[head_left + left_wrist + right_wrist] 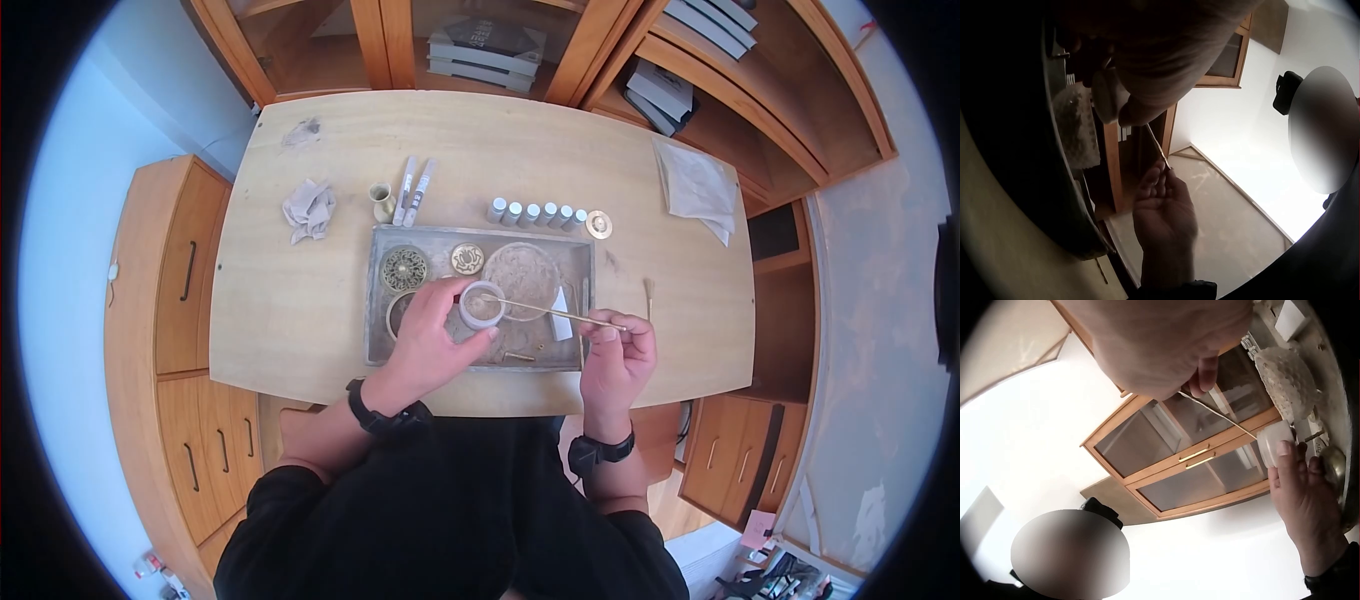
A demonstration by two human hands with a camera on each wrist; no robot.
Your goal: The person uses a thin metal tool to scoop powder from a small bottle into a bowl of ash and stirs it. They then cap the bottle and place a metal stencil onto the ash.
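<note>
In the head view my left hand (432, 338) grips a small round translucent jar (483, 305) with brownish powder inside, held above the grey tray (375, 340). My right hand (618, 362) pinches a thin brass-coloured stick (555, 310), whose far end reaches into the jar's mouth. The right wrist view shows the jar (1274, 444) between the left thumb and fingers, with the stick (1222, 417) running to it from the right hand (1169, 350). In the left wrist view the right hand (1166, 215) holds the stick's near end; the left hand (1169, 56) partly hides the jar (1109, 95).
The tray holds an openwork metal lid (404, 268), a smaller patterned disc (467, 259), a large round dish of powder (522, 280) and a white piece (562, 314). Behind it stand a brass vase (381, 202) and several small vials (532, 214). A brush (649, 292) lies at right, crumpled tissue (309, 210) at left.
</note>
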